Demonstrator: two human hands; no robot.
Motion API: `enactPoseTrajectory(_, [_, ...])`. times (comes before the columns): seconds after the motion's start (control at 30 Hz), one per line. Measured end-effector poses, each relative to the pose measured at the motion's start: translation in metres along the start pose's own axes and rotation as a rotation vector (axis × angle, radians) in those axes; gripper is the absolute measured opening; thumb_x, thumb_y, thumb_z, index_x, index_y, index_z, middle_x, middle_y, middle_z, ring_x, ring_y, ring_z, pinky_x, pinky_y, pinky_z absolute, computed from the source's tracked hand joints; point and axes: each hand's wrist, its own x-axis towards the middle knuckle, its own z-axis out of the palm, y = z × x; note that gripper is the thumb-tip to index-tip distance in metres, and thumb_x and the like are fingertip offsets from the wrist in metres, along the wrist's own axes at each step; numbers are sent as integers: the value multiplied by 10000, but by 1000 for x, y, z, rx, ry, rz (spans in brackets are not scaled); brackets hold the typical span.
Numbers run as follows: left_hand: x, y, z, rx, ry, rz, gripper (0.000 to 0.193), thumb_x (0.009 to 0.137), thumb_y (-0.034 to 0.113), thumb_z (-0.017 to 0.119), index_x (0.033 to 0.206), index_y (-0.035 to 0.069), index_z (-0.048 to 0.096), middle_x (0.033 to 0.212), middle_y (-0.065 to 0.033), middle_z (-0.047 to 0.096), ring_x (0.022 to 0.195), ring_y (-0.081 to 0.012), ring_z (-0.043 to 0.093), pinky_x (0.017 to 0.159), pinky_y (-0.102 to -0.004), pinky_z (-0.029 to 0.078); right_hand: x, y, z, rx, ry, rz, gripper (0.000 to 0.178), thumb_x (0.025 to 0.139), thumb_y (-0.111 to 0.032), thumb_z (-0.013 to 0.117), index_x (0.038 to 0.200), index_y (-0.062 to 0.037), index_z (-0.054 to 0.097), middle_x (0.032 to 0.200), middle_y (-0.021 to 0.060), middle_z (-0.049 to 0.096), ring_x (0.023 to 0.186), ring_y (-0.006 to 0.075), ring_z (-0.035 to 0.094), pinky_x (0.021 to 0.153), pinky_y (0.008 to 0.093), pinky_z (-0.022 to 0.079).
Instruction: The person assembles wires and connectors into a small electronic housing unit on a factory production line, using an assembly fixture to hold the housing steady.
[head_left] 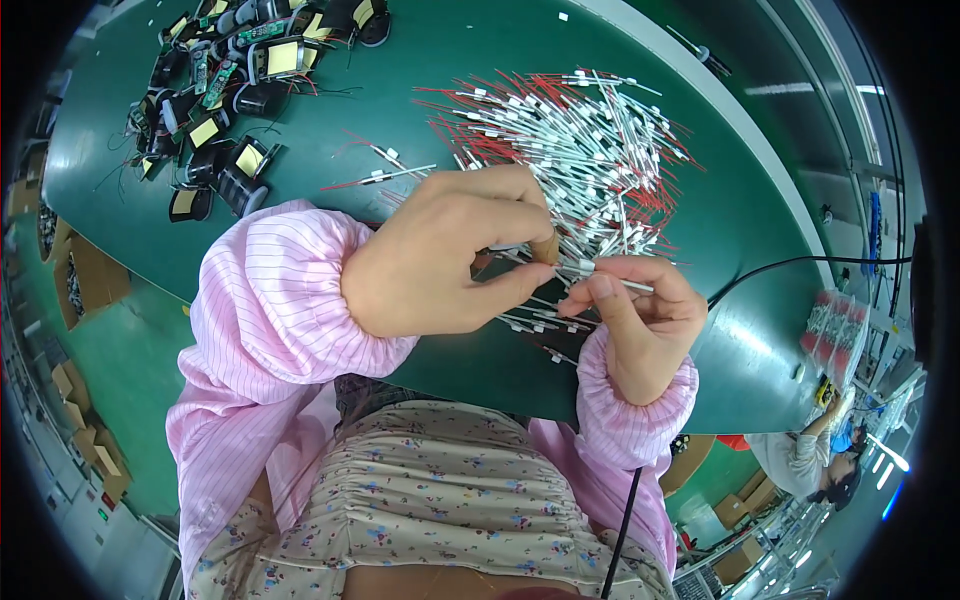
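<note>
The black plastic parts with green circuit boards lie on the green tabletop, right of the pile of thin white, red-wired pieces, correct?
Wrong side: the head view shows the black plastic parts on the green tabletop, left of the pile of white pieces.

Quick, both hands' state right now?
Left hand: thumb and forefinger nearly together at the lead's end; grip can't be told.
Right hand: closed, pinching a white wire lead.

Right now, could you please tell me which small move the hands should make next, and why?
I would probably hold the right hand steady and let the left hand adjust its pinch slightly, because the right hand grips a slim white lead, while the left pinches at the other side of its white connector.
</note>
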Motion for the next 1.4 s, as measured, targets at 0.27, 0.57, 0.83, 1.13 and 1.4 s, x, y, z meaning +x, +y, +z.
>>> enactPoseTrajectory(0.27, [5,-6,-11,-490,-215,-246,91,882,70,611,857,-13,637,812,-41,591,642,-81,531,537,-218,405,4,7,-4,-60,-61,-235,182,794,162,618,959,86,626,891,164,666,802,208,677,726,289,556])
enactPoseTrajectory(0.57, [2,-21,-5,-451,-199,-162,123,877,105,637,867,-16,622,790,-30,607,710,-95,549,636,-245,439,5,7,-3,-456,-69,-495,223,690,184,673,877,65,655,864,149,647,758,185,620,647,260,483])
enactPoseTrajectory(0.83, [0,-26,4,-252,-162,1,116,858,86,621,892,-20,590,840,-99,616,793,-189,580,726,-309,453,10,9,-3,-663,-120,-695,235,666,180,688,866,65,647,843,159,643,695,193,616,627,266,488])
enactPoseTrajectory(1.13, [4,-14,-4,-349,-115,-79,95,858,67,615,848,-26,601,805,-99,610,751,-194,579,689,-319,449,7,6,-13,-151,9,-444,356,710,141,679,1038,63,565,942,182,621,832,211,612,722,290,503])
enactPoseTrajectory(1.4, [-2,-15,13,-202,72,93,59,811,25,638,844,-6,599,783,-114,572,713,-267,571,629,-341,440,8,19,-8,36,-67,-182,249,765,121,640,999,58,581,914,113,578,811,166,563,735,265,464])
